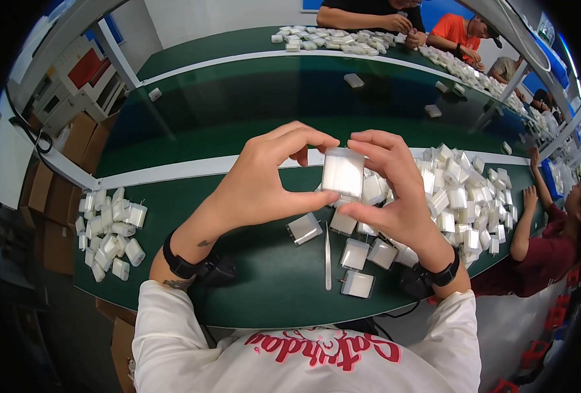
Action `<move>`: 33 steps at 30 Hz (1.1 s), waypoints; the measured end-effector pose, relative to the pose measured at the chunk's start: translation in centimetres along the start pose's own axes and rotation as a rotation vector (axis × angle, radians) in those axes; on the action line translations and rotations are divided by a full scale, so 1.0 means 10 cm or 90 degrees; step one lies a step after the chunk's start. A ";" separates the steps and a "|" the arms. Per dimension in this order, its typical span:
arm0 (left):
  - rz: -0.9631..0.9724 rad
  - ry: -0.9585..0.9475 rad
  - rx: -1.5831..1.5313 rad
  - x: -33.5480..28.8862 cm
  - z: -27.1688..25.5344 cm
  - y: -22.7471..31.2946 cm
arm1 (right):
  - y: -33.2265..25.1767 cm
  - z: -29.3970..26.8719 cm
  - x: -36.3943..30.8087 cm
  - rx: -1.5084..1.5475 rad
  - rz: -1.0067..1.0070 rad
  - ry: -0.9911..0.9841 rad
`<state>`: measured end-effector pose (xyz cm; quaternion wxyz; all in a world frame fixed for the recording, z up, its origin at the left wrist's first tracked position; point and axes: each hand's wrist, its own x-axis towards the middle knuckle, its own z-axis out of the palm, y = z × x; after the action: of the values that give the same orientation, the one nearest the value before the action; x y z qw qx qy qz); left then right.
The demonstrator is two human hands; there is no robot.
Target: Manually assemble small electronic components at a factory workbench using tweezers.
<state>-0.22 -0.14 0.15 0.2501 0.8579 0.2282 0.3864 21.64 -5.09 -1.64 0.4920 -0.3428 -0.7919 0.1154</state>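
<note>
Between my two hands, above the table, is a white block-shaped charger [343, 173] with a clear shell around its edges. My left hand [274, 171] pinches it from the left, thumb at the lower corner and forefinger at the top. On the other side, the fingers and thumb of my right hand [393, 175] close on its right edge. Below them lie several similar chargers [354, 254], a few with thin metal pins showing. A pair of silver tweezers [328, 259] rests beside these, pointing away from me.
To the right spreads a large heap of white chargers [457, 196]; a smaller pile [110, 229] sits at the left. A white rail [179, 171] crosses the green table [257, 288]. Co-workers sit at the far side, and a person in a dark red shirt [542, 245] is at the right. Cardboard boxes [58, 219] stand left.
</note>
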 end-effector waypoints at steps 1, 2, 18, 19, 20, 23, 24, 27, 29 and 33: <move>0.001 0.000 -0.001 0.00 0.00 -0.02 | 0.00 0.00 0.00 -0.019 -0.014 0.009; -0.125 -0.054 -0.146 0.00 0.00 -0.06 | 0.02 0.01 -0.02 -0.020 -0.014 0.010; -0.033 -0.010 -0.108 -0.02 0.10 -0.10 | 0.09 0.03 -0.12 0.208 0.158 -0.031; -0.033 -0.011 -0.108 -0.01 0.10 -0.10 | 0.09 0.03 -0.12 0.186 0.149 -0.031; -0.012 -0.007 -0.087 -0.01 0.10 -0.11 | 0.09 0.03 -0.13 0.164 0.140 -0.030; -0.002 -0.005 -0.084 0.01 0.10 -0.16 | 0.11 0.05 -0.14 0.110 0.122 -0.044; -0.013 -0.005 -0.101 0.02 0.10 -0.19 | 0.11 0.06 -0.12 0.108 0.121 -0.044; -0.161 -0.061 -0.074 0.03 0.01 -0.35 | 0.10 0.04 -0.07 0.024 0.229 -0.123; -0.219 -0.004 -0.009 0.06 0.02 -0.60 | 0.18 0.03 -0.09 -0.036 0.225 -0.140; -0.377 0.037 0.165 0.09 -0.09 -1.38 | 0.12 -0.10 -0.02 -0.058 0.200 -0.157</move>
<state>-3.12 11.29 -7.16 0.2334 0.7678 0.5221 0.2889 23.05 -4.50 -1.88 0.3514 -0.4672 -0.7872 0.1961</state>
